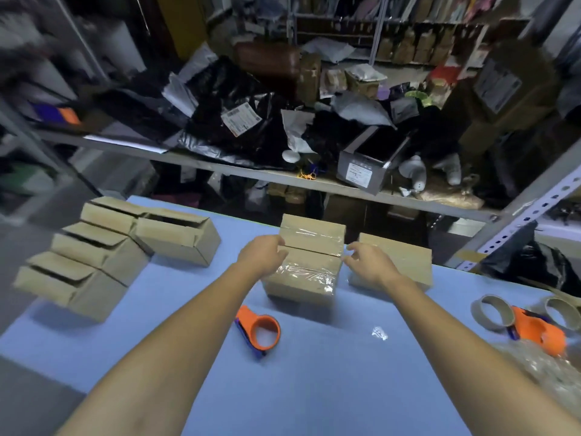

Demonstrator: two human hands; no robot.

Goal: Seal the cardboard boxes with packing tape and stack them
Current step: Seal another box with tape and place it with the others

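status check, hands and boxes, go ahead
Report: left hand touching taped brown cardboard boxes, grip unclear; right hand open beside them. Nearer, orange tape dispenser lies clear of both.

**Open bench up front, crowded at the sides**

The near half of the bench [314,388] is open, broken only by an orange tape dispenser [259,330] and a scrap of clear tape [379,332]. At centre, a stack of taped boxes [306,272] blocks the way forward. The left hand [262,253] sits at its left side. The right hand [371,262] fills the narrow gap to a single taped box [408,259]. Open boxes [94,256] crowd the left edge, with a clear lane between them and the stack. On the right lie empty tape cores [492,311], a second dispenser [537,332] and crumpled clear plastic [540,363]. A perforated shelf post [515,228] stands behind them.
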